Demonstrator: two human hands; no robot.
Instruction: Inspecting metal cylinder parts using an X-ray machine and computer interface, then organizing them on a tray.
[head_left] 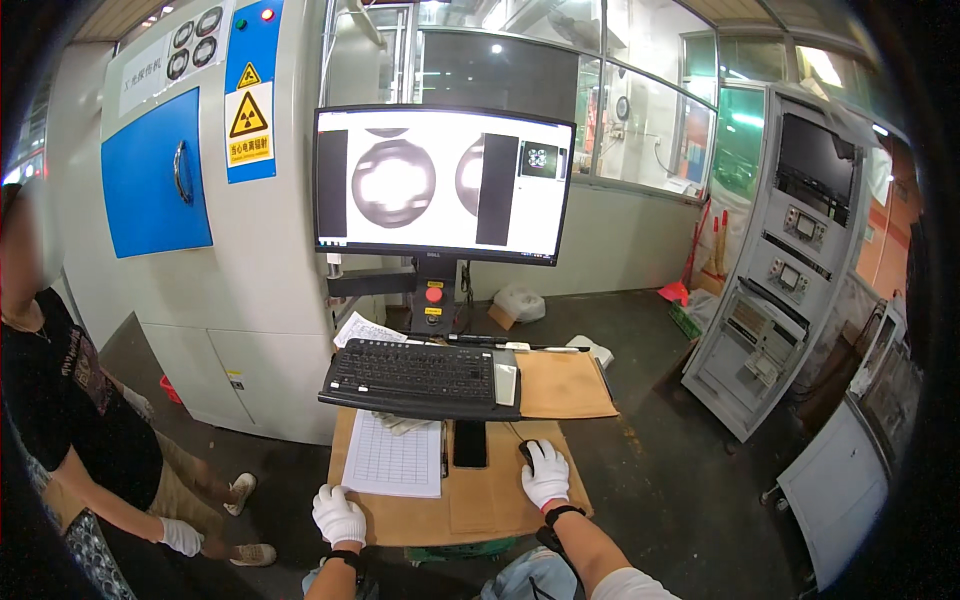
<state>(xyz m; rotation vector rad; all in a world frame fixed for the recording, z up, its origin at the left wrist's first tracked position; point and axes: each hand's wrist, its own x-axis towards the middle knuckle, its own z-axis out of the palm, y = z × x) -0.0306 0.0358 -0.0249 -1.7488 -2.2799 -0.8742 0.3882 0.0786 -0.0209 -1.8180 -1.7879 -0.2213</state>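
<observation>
My right hand [545,474], in a white glove, lies over a dark computer mouse [526,451] on the brown board [475,512]. The fingers are bent round the mouse and hide most of it. My left hand [339,516], also gloved in white, rests at the board's left front edge. Its fingers are loosely bent with nothing seen in them. Just beyond it lies a printed grid sheet [395,458]. Between the sheet and the mouse is a black phone [470,444]. A black keyboard [415,372] stands on a raised shelf behind these, below a monitor [520,225] showing grey round shapes.
At the left stands a co-worker [85,400] with a gloved hand. A large pale cabinet [270,300] with a blue door [155,175] is behind. A red button [434,295] sits under the monitor. Right are an equipment rack [750,330] and a wheeled cabinet [835,480].
</observation>
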